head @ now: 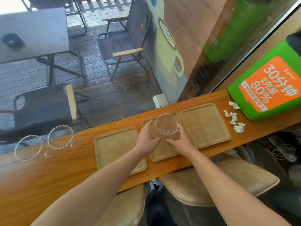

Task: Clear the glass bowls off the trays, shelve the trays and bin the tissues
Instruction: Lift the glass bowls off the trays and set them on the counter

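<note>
both hands on the last glass bowl [166, 123] over the middle tray [162, 150]. left hand [147, 137] cups its left side, right hand [182, 141] its right side, fingers [147, 126] curled round the glass on both, so each hand is closed on the bowl. cannot tell if the bowl base is touching the tray or just lifted off it.

step in hand: clearing bowls off trays, looks like the final one. two other glass bowls [44, 142] already sit on the wooden surface [48, 173] well left of the trays, near each other. left tray [117, 149] and right tray [205, 124] are bare. three trays lie side by side, the middle one touching or overlapping the right one.

crumpled tissues [234, 118] lie on the surface just right of the right tray, next to a green and orange box [267, 85]. not picked up yet.

next move, my guess: carry this bowl left to the other two and set it down without knocking them, glass is slippery so keep both hands on. then stack trays for the shelf. shelf and bin not in view.
</note>
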{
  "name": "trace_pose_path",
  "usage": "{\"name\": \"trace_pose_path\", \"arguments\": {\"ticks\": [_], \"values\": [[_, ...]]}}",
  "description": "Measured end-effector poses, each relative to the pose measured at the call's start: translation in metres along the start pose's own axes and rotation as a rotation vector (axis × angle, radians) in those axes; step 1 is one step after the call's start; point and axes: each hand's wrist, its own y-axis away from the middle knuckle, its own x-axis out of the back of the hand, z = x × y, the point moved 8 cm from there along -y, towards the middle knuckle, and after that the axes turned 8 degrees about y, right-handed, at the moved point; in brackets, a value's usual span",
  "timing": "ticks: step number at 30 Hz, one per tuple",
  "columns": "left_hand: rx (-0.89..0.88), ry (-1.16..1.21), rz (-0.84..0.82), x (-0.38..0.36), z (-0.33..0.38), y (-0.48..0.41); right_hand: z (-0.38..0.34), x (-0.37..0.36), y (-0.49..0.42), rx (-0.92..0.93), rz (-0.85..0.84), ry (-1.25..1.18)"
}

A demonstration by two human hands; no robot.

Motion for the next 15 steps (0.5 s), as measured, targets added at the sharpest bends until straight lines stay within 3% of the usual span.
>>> {"name": "trace_pose_path", "arguments": {"ticks": [7, 15], "values": [[-0.052, 0.161, 0.017, 0.017, 0.017, 0.019, -0.037, -0.010, 0.004, 0.089, -0.022, -0.107], [-0.080, 0.235, 0.191, 0.131, -0.014, 0.073, -0.143, -0.082, 0.041, 0.244, -0.141, 0.023]]}}
